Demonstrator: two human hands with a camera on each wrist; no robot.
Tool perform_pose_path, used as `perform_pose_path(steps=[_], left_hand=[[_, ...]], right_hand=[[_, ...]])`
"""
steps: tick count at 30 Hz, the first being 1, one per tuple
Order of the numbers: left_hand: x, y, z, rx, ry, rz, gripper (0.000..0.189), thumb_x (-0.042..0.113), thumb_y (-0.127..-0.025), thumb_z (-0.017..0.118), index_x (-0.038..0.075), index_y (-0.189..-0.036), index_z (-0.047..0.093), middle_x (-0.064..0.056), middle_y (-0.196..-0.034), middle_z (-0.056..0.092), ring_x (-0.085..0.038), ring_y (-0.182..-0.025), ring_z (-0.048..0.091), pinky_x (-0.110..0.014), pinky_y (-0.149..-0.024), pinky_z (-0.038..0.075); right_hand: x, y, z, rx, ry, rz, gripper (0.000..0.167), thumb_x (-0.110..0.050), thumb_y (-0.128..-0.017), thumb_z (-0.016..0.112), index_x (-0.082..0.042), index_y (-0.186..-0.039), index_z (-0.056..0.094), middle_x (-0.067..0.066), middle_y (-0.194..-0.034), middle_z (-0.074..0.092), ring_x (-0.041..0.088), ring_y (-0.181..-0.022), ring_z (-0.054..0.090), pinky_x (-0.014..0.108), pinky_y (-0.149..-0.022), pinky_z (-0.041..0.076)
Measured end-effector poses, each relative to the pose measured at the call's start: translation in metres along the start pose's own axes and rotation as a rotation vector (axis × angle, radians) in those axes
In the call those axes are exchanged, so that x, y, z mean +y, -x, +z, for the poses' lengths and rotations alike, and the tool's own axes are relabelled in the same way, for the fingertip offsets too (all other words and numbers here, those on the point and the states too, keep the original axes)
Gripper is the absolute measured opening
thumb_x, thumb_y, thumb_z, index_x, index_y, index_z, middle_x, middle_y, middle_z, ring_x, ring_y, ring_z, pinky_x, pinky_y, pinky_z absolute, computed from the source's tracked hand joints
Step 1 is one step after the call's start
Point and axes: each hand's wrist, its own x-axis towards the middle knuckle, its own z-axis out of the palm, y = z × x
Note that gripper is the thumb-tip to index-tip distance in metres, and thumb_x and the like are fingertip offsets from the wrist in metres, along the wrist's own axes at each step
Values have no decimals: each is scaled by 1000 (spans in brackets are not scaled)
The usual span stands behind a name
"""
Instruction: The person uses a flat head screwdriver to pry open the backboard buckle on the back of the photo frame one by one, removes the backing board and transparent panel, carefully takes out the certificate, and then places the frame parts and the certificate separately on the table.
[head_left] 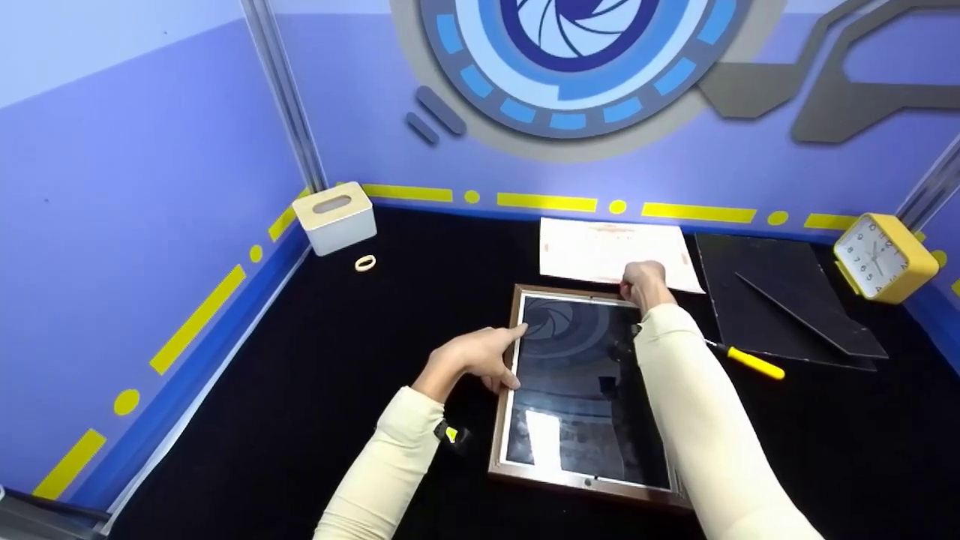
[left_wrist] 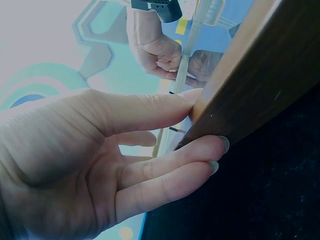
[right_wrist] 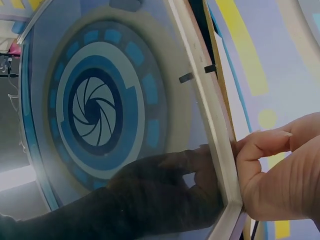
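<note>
A brown wooden picture frame (head_left: 504, 420) lies on the black tabletop, its white inner lip round a glossy dark pane (head_left: 570, 420) that mirrors the wall. Small dark tabs show along its inner edge. At its left side, my left hand (head_left: 480, 356) pinches the rim, thumb over the top and fingertips on the outer wood; the left wrist view shows this hand (left_wrist: 100, 160) close up. My right hand (head_left: 643, 281) grips the far right corner with curled fingers. In the right wrist view the hand (right_wrist: 280, 175) is against the outer rim, its fingertips partly hidden behind it.
A screwdriver (head_left: 754, 363) with a yellow handle lies right of the right forearm. Beyond are black boards (head_left: 772, 270) and a red-printed white sheet (head_left: 600, 251). A yellow clock (head_left: 885, 259) stands far right; a tissue box (head_left: 341, 225) and small ring (head_left: 365, 263) sit far left.
</note>
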Motion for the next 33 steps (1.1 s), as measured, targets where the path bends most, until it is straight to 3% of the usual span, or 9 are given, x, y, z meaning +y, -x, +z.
perform_pose_path(steps=[7, 12, 16, 19, 23, 26, 30, 33], left_hand=[[-1, 1, 3, -5, 29, -1, 104, 6, -82, 83, 9, -161, 15, -8, -74, 72, -20, -59, 71, -31, -58, 58], [-2, 0, 4, -15, 32, 3, 104, 6, -82, 83, 9, -161, 15, -10, -87, 71, -21, -59, 71, -31, -58, 58], [-1, 0, 3, -19, 37, 2, 102, 4, -83, 82, 6, -160, 16, -9, -75, 72, -22, -59, 71, -31, -58, 58], [0, -1, 1, -16, 12, -6, 96, 6, -83, 82, 1, -158, 22, -7, -66, 71, -21, -58, 71, -30, -57, 58], [4, -1, 1, 1, -74, -3, 74, 10, -80, 85, -4, -143, 48, -7, -60, 69, -19, -55, 71, -28, -56, 57], [8, 1, 1, 18, -116, -8, 58, 11, -78, 87, -3, -126, 59, -7, -58, 69, -19, -53, 70, -28, -54, 57], [11, 3, 2, 35, -117, -28, 53, 10, -75, 88, -2, -119, 61, -10, -57, 68, -21, -52, 70, -30, -54, 57], [11, 5, 4, 39, -106, -33, 58, 9, -75, 88, -4, -123, 60, -11, -57, 68, -23, -53, 70, -31, -53, 58]], right_hand=[[3, -3, -8, -136, 25, 69, 11, 11, -94, 41, 0, -96, 39, 6, -59, 50, 7, -42, 42, 15, -36, 30], [4, -7, -16, -199, 27, 117, 7, 5, -99, 39, -1, -94, 39, 8, -60, 52, 6, -43, 40, 16, -35, 26], [1, -6, -18, -243, 79, 65, 3, 2, -99, 41, 0, -96, 41, 9, -63, 56, 6, -45, 45, 14, -39, 31], [-1, 0, -21, -257, 231, -54, 5, -2, -98, 47, 3, -100, 46, 5, -64, 58, 6, -47, 47, 15, -44, 38], [0, 14, -34, -278, 624, -316, 26, -5, -94, 57, 14, -111, 56, 1, -62, 58, 6, -47, 49, 19, -44, 43], [6, 30, -45, -312, 895, -493, 44, -10, -93, 63, 17, -127, 55, 2, -59, 56, 8, -46, 51, 22, -43, 46], [23, 54, -64, -420, 1006, -659, 57, -14, -92, 70, 10, -140, 50, 10, -67, 63, 15, -50, 57, 31, -47, 52], [40, 75, -82, -476, 1060, -781, 68, -27, -92, 74, 7, -145, 46, 28, -103, 65, 29, -76, 65, 45, -70, 56]])
